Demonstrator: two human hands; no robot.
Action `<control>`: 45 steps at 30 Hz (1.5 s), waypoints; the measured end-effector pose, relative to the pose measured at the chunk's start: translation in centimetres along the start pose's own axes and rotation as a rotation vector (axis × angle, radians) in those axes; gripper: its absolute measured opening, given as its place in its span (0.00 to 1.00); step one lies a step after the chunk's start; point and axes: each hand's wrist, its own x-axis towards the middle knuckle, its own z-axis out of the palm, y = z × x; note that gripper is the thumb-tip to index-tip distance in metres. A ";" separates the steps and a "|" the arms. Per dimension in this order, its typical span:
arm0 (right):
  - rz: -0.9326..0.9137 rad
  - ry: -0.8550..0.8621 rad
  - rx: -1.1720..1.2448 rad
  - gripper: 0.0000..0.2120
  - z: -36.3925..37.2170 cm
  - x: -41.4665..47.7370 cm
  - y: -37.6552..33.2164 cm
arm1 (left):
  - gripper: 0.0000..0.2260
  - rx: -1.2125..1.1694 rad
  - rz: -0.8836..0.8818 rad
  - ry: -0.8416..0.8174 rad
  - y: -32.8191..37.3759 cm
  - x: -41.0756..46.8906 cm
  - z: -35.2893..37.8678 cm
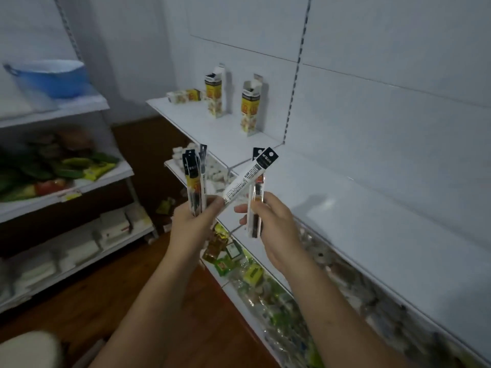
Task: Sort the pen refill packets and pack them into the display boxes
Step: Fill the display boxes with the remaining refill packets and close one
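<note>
My left hand (192,221) grips an upright bunch of pen refill packets (194,179) with black tops, and its fingertips also pinch a slanted packet (248,176) that shows its white printed back. My right hand (273,224) holds one or two upright packets (257,208) just right of that slanted one. Both hands hover in front of the white shelf (332,208). Two tall yellow display boxes, one (214,95) further back and one (249,108) nearer, stand open-topped on the upper shelf at the back. A flat box (186,96) lies to their left.
A lower shelf (265,277) below my hands holds green and yellow snack packets. On the left stands another rack with a blue basin (50,78), green packets (53,168) and white boxes (79,243). Brown wooden floor (106,301) runs between the racks.
</note>
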 end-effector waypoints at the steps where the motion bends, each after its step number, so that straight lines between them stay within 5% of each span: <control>1: 0.021 -0.018 0.034 0.09 1.9 0.7 0.1 | 0.05 0.013 0.012 0.029 0.0 0.6 -1.1; 22: 0.059 -0.246 0.051 0.08 23.6 29.2 1.1 | 0.08 0.353 0.039 0.052 -0.4 26.5 -13.3; 28: 0.204 -0.134 0.145 0.12 27.2 37.3 1.2 | 0.11 0.280 0.024 -0.003 0.1 34.1 -15.1; 33: 0.104 -0.112 0.251 0.08 28.5 43.3 0.2 | 0.14 0.196 0.009 -0.058 -0.1 42.4 -17.3; 41: 0.062 0.160 0.252 0.08 28.3 48.5 -1.0 | 0.19 0.128 0.057 -0.439 -0.4 53.8 -17.4; 45: 0.105 0.198 0.307 0.29 25.4 48.3 -1.8 | 0.15 0.093 0.031 -0.510 -0.5 56.5 -13.9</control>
